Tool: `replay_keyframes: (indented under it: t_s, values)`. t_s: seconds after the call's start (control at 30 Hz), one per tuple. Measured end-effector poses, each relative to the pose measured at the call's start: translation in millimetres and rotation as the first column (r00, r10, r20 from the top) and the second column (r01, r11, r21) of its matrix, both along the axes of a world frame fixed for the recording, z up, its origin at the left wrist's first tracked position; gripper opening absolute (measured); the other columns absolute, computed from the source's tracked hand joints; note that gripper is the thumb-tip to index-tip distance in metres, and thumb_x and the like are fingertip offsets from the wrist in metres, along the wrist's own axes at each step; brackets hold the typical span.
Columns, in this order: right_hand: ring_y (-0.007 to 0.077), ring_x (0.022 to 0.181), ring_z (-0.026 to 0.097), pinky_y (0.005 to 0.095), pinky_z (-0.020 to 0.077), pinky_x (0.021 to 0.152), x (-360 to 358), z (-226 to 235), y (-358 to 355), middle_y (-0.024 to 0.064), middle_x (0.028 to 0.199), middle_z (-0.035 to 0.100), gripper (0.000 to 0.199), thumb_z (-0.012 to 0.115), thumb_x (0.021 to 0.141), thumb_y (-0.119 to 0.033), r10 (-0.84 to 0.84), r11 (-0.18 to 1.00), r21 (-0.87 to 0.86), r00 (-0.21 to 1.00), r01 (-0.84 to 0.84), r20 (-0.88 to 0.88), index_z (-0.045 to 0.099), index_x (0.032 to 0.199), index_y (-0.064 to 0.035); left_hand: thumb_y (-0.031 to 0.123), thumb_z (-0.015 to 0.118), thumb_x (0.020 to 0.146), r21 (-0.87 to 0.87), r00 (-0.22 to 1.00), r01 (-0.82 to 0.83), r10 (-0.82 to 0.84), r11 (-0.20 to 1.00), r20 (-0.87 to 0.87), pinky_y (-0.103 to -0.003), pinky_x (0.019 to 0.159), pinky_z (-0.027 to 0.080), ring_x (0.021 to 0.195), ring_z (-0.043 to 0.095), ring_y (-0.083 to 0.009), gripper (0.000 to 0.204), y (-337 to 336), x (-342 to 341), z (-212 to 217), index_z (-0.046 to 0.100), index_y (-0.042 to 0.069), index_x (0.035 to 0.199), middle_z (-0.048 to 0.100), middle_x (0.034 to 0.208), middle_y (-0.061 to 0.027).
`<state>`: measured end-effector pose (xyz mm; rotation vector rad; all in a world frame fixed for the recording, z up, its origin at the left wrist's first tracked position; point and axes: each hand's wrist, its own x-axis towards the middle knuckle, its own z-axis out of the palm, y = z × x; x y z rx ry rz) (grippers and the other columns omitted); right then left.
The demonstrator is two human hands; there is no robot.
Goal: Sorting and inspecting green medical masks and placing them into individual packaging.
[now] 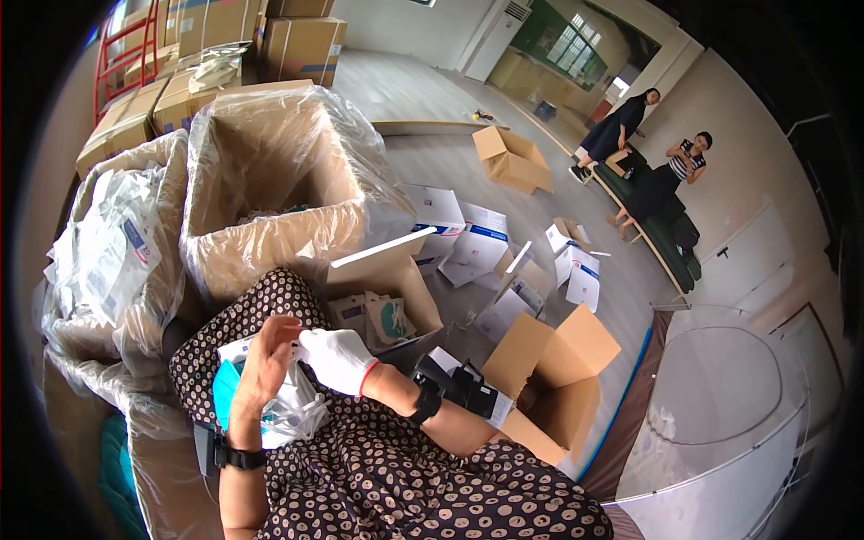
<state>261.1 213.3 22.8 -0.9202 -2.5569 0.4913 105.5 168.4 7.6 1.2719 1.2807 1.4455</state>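
Note:
My left hand (pixel 267 360), bare, is over my lap with its fingers curled and closed. My right hand (pixel 335 358), in a white knit glove with a red cuff, meets its fingertips, also closed. Anything held between the fingers is too small to make out. Beneath both hands, a heap of thin white straps (pixel 297 414) rests on my patterned dress, with a flat teal piece (pixel 229 393) beside it. Just beyond my right hand, an opened carton (pixel 418 333) contains pale flat pieces and a teal-and-white item (pixel 393 320).
Plastic-lined cartons stand at left: one heaped with clear packets (pixel 112 247), a larger one (pixel 270 229) beyond. An opened brown box (pixel 576 405) sits at right; white-and-blue boxes (pixel 481 238) are ahead. Two people (pixel 621 126) are by a dark green bench (pixel 661 220).

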Motion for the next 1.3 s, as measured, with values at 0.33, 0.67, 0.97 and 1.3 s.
replay_keyframes:
  t_s: [0.33,0.67,0.97,1.3]
  values:
    - [0.0313,0.074,0.064,0.0413,0.0504,0.059,9,5,3,0.0127,0.083,0.064,0.013,0.053,0.086,-0.015,0.06,0.992,0.108,0.998,-0.061,0.014,0.063,0.09,-0.0079,0.041,0.057,0.094,-0.167,0.958,-0.165,0.117,0.972,-0.263,-0.034,0.052,0.042,0.055,0.058,-0.017,0.043,2,23,5,0.057,-0.001,0.086,0.062,0.061,-0.0124]
    - [0.0329,0.061,0.055,0.0397,0.0414,0.055,-40,-57,-4,0.0185,0.068,0.056,0.019,0.051,0.092,-0.013,-0.235,0.894,-0.444,0.786,-0.055,-0.572,0.056,0.083,0.0028,-0.001,0.077,0.069,-0.268,0.915,-0.379,0.402,0.886,0.035,-0.021,0.046,0.037,0.053,0.051,-0.0062,0.019,61,-7,-32,0.06,0.004,0.078,0.06,0.064,-0.001]
    - [0.0432,0.066,0.055,0.0449,0.0416,0.057,-69,-72,-3,0.0237,0.071,0.056,0.021,0.052,0.091,-0.014,-0.356,0.868,-0.493,0.772,0.064,-0.526,0.056,0.078,0.002,-0.005,0.063,0.074,-0.593,0.587,-0.382,0.682,0.709,0.437,-0.029,0.081,0.048,0.09,0.061,-0.0199,0.036,119,-59,-122,0.066,0.0,0.11,0.066,0.102,-0.0042]
    - [0.0134,0.054,0.056,0.0267,0.0462,0.051,35,-57,-59,0.0066,0.068,0.06,0.013,0.052,0.085,-0.007,-0.676,0.192,-0.874,0.585,-0.447,-0.448,0.062,0.079,-0.0014,0.024,0.056,0.09,-0.672,0.674,-0.311,0.654,0.672,0.343,-0.029,0.039,0.033,0.04,0.039,-0.0127,0.025,105,-147,-111,0.061,0.017,0.114,0.044,0.053,0.0004]
